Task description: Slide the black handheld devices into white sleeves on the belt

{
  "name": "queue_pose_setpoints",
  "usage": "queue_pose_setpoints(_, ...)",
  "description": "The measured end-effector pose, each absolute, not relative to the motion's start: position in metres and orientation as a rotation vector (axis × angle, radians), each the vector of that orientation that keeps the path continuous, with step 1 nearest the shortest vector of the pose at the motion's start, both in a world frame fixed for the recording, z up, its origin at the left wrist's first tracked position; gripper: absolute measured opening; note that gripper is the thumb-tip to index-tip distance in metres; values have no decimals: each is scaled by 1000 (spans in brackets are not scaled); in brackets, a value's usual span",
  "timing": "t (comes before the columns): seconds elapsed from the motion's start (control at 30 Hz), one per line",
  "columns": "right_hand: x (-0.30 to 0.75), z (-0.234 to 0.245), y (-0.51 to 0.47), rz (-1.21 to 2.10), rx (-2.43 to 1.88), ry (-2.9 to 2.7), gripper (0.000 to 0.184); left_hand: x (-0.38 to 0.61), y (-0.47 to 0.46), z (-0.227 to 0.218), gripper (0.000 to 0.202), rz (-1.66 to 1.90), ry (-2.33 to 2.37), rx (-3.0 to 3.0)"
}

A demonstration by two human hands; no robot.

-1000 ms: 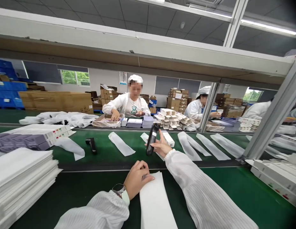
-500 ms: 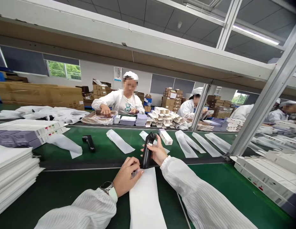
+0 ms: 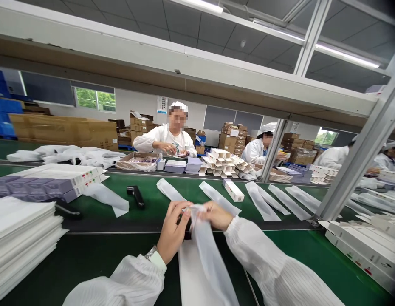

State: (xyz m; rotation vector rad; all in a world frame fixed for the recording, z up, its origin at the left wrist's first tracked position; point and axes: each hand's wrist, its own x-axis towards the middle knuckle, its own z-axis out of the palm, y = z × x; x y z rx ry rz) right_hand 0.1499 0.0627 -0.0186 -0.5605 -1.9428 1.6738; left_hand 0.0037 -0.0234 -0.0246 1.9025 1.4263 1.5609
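Observation:
Both my hands pinch the open top of a translucent white pouch (image 3: 213, 259) just above the green table. My left hand (image 3: 172, 229) grips its left edge. My right hand (image 3: 216, 214) grips its right edge. A black device (image 3: 186, 228) shows only as a dark sliver between my left fingers and the pouch; most of it is hidden. Under the pouch lies a flat white sleeve (image 3: 191, 276). Another black device (image 3: 136, 196) lies on the conveyor belt (image 3: 146, 208) beyond my hands.
A stack of white sleeves (image 3: 19, 238) sits at left, purple-and-white boxes (image 3: 47, 182) behind it. Several empty pouches (image 3: 261, 199) and a small white box (image 3: 233, 190) lie on the belt. White boxes (image 3: 363, 242) stand at right by a metal post (image 3: 353, 165). Co-workers (image 3: 168, 138) work opposite.
My right hand brought the black device down from the belt to the table. Both hands now hold the pouch mouth, lifted off the table, with the device mostly hidden in it.

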Motion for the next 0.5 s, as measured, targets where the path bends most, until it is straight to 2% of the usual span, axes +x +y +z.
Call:
queue_pose_setpoints(0.07, 156, -12, 88, 1190, -760, -1827, 41, 2, -29, -36, 23, 1473, 1494, 1958)
queue_pose_setpoints(0.13, 164, -5, 118, 692, -953, -1772, 45, 1, -34, -48, 17, 1225, 1615, 2040)
queue_pose_setpoints(0.17, 168, -3, 133, 565, -1005, -1783, 44, 1, -36, -52, 13, 1079, 1668, 2079)
queue_pose_setpoints(0.3, 168, -12, 175, 423, -1081, -1923, 33, 3, -34, -60, 16, 768, 1721, 2129)
queue_pose_setpoints(0.5, 133, -54, 186, 326, -1212, -2146, 8, 0, -28, -62, 7, 802, 1697, 2091)
